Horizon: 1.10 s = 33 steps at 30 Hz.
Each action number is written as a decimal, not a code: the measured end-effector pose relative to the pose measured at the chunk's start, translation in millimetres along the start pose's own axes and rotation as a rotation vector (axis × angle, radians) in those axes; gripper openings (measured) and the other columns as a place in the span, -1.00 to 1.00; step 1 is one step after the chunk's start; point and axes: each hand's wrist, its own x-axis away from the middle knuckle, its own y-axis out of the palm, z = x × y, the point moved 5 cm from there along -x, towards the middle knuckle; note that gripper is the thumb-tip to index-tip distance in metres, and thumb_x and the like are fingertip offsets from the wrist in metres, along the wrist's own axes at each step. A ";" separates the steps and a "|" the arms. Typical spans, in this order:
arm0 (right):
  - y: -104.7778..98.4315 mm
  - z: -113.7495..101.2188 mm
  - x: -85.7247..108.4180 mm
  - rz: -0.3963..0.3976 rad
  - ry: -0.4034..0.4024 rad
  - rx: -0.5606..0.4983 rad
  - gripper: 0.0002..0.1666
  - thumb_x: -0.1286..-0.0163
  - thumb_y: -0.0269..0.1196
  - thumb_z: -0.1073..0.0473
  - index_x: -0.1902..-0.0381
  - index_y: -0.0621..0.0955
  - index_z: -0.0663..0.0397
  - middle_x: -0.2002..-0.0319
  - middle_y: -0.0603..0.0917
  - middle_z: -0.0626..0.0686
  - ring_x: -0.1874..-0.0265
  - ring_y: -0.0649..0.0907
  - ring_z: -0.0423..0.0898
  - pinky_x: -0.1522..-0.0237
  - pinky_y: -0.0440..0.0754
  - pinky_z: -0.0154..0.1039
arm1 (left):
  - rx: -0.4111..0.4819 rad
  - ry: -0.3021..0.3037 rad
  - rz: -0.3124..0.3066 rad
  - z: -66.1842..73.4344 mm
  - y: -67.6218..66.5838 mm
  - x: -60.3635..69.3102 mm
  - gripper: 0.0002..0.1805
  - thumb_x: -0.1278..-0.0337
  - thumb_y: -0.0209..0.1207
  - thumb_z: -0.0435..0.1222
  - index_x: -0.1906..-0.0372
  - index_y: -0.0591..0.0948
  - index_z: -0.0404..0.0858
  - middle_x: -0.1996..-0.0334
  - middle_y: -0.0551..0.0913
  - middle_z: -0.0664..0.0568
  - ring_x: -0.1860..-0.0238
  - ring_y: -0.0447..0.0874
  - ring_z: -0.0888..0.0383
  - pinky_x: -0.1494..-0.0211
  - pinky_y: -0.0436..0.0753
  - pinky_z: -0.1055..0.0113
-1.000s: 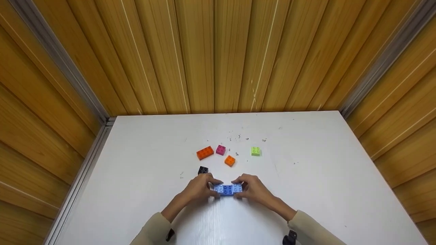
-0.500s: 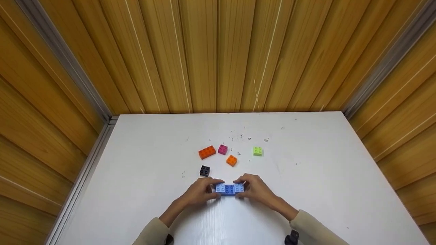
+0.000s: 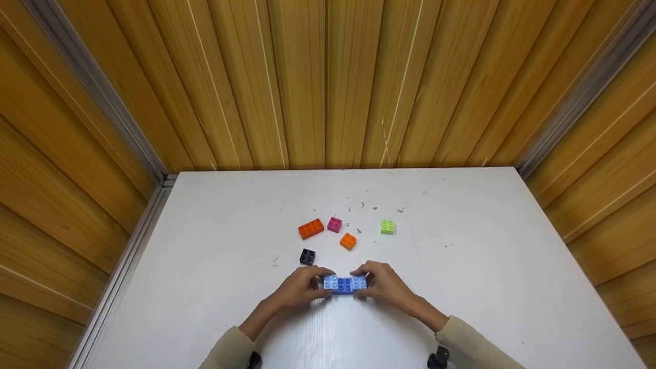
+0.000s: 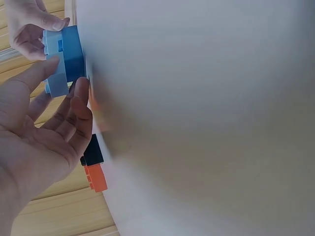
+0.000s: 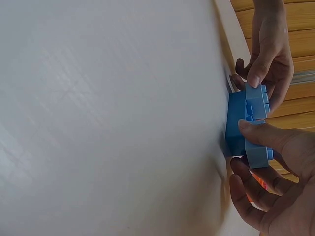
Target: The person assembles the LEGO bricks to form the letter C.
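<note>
A darker blue brick (image 3: pixel 344 285) stands on the white table, with a light blue brick on top at each end and its middle studs showing between them. My left hand (image 3: pixel 300 288) pinches the left light blue brick (image 3: pixel 330 282) between thumb and fingers. At the other end, my right hand (image 3: pixel 385 284) pinches the right light blue brick (image 3: pixel 359 282). The left wrist view shows the left light blue brick (image 4: pixel 57 78) jutting past the end of the blue one. The right light blue brick (image 5: pixel 257 147) overhangs too, under my right thumb.
Beyond my left hand lies a black brick (image 3: pixel 307 257). Farther back are a long red-orange brick (image 3: pixel 311 229), a magenta brick (image 3: pixel 334 224), an orange brick (image 3: pixel 348 241) and a lime green brick (image 3: pixel 387 227). Wood-patterned walls (image 3: pixel 302 102) enclose the table's back and sides.
My left hand's fingers have drawn back slightly, uncovering the black brick they partly hid. The view has shifted a little. Both hands keep their hold on the light blue bricks.
</note>
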 end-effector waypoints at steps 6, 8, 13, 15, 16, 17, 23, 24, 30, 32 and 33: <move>1.7 1.3 -1.4 -0.011 0.022 -0.008 -0.49 -0.06 0.57 0.31 -0.02 0.72 0.25 0.16 0.74 0.09 0.24 0.65 -0.09 0.18 0.67 -0.26 | -0.016 0.092 0.010 1.4 -21.4 3.0 -0.48 -0.16 0.41 -0.33 -0.24 0.61 -0.33 0.02 0.75 -0.19 0.22 0.68 0.06 0.12 0.62 0.42; 2.1 1.8 -1.4 -0.014 0.030 -0.009 -0.48 -0.06 0.57 0.31 -0.03 0.72 0.25 0.15 0.74 0.08 0.24 0.64 -0.10 0.17 0.67 -0.27 | -0.007 0.106 0.043 0.6 -30.6 4.5 -0.51 -0.16 0.40 -0.36 -0.20 0.62 -0.38 0.05 0.74 -0.23 0.20 0.69 -0.01 0.11 0.63 0.39; 1.8 1.8 0.4 -0.010 0.040 0.007 -0.49 -0.06 0.57 0.32 -0.03 0.72 0.24 0.16 0.75 0.06 0.25 0.62 -0.15 0.18 0.65 -0.32 | -0.018 0.032 0.199 -9.7 -48.7 6.1 -0.59 -0.18 0.38 -0.39 -0.13 0.66 -0.38 0.06 0.74 -0.22 0.20 0.67 0.00 0.11 0.63 0.34; 1.8 1.3 0.7 -0.011 0.050 0.009 -0.49 -0.07 0.56 0.32 -0.04 0.72 0.22 0.15 0.75 0.05 0.25 0.62 -0.16 0.17 0.65 -0.32 | -0.065 -0.031 0.275 -15.7 -53.0 6.0 -0.61 -0.17 0.39 -0.38 -0.12 0.67 -0.33 0.08 0.74 -0.17 0.22 0.65 0.05 0.15 0.62 0.32; 1.8 0.9 0.6 -0.013 0.054 0.008 -0.49 -0.08 0.56 0.32 -0.04 0.72 0.22 0.15 0.75 0.05 0.25 0.62 -0.16 0.17 0.65 -0.33 | -0.091 -0.060 0.308 -18.3 -54.6 5.8 -0.61 -0.17 0.40 -0.37 -0.11 0.68 -0.31 0.10 0.74 -0.15 0.24 0.65 0.06 0.18 0.62 0.31; 1.9 0.6 0.5 -0.014 0.058 0.007 -0.49 -0.08 0.55 0.32 -0.05 0.72 0.21 0.15 0.74 0.04 0.25 0.61 -0.16 0.17 0.64 -0.34 | -0.117 -0.087 0.336 -20.7 -55.5 5.4 -0.61 -0.16 0.40 -0.36 -0.11 0.68 -0.30 0.13 0.73 -0.13 0.26 0.64 0.07 0.20 0.60 0.30; 1.9 1.3 1.1 -0.008 0.057 0.009 -0.49 -0.08 0.55 0.34 -0.04 0.72 0.22 0.16 0.74 0.04 0.27 0.61 -0.17 0.20 0.62 -0.38 | -0.148 -0.166 0.381 -28.4 -51.6 -2.7 -0.55 -0.11 0.45 -0.27 -0.12 0.66 -0.27 0.20 0.70 -0.09 0.27 0.60 0.08 0.25 0.57 0.26; 1.9 1.6 1.3 -0.006 0.052 0.009 -0.49 -0.08 0.55 0.34 -0.04 0.72 0.22 0.16 0.74 0.05 0.27 0.61 -0.18 0.20 0.62 -0.38 | -0.148 -0.171 0.381 -29.0 -50.3 -4.0 -0.54 -0.11 0.46 -0.26 -0.13 0.66 -0.27 0.19 0.70 -0.09 0.26 0.60 0.09 0.23 0.58 0.25; 2.6 1.9 0.7 -0.006 0.044 0.007 -0.50 -0.10 0.55 0.31 -0.05 0.72 0.20 0.14 0.74 0.04 0.27 0.60 -0.21 0.20 0.59 -0.42 | -0.156 -0.213 0.384 -29.4 -46.1 -9.1 -0.50 -0.07 0.49 -0.20 -0.13 0.66 -0.24 0.17 0.69 -0.07 0.23 0.58 0.10 0.19 0.56 0.24; 2.0 1.7 0.4 -0.006 0.050 0.011 -0.49 -0.10 0.55 0.30 -0.05 0.72 0.19 0.14 0.74 0.03 0.27 0.60 -0.20 0.20 0.59 -0.42 | -0.153 -0.225 0.384 -28.6 -44.9 -10.9 -0.48 -0.05 0.50 -0.16 -0.13 0.66 -0.23 0.19 0.67 -0.04 0.23 0.56 0.10 0.18 0.55 0.24; 1.5 1.6 0.4 -0.004 0.054 0.012 -0.49 -0.10 0.55 0.30 -0.05 0.72 0.19 0.14 0.74 0.02 0.26 0.60 -0.20 0.20 0.59 -0.42 | -0.152 -0.229 0.383 -27.9 -44.2 -12.0 -0.47 -0.05 0.51 -0.14 -0.13 0.66 -0.21 0.19 0.66 -0.03 0.23 0.55 0.10 0.18 0.54 0.25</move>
